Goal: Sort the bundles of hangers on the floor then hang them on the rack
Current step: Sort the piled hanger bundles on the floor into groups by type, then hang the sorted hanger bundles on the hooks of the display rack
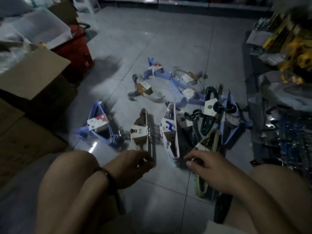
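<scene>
While the person crouches with both knees in view, the left hand [133,163] and the right hand [207,164] hang low over the floor [162,196], near each other but apart. The left hand has its fingers curled together and pinches the near end of the brown bundle [141,132], which lies straight ahead of it. Just between the two hands, a little ahead, the white bundle [169,132] stands on its edge. The right hand is palm down with loosely bent fingers above the olive bundle [200,184], which runs under it. The blur hides whether it grasps this bundle, so I cannot tell. Ahead and left of the left hand lies a blue bundle [101,127]. More bundles [185,92] are scattered further ahead of both hands. Far left of the left hand are boxes [33,78] and a red basket [76,53].
</scene>
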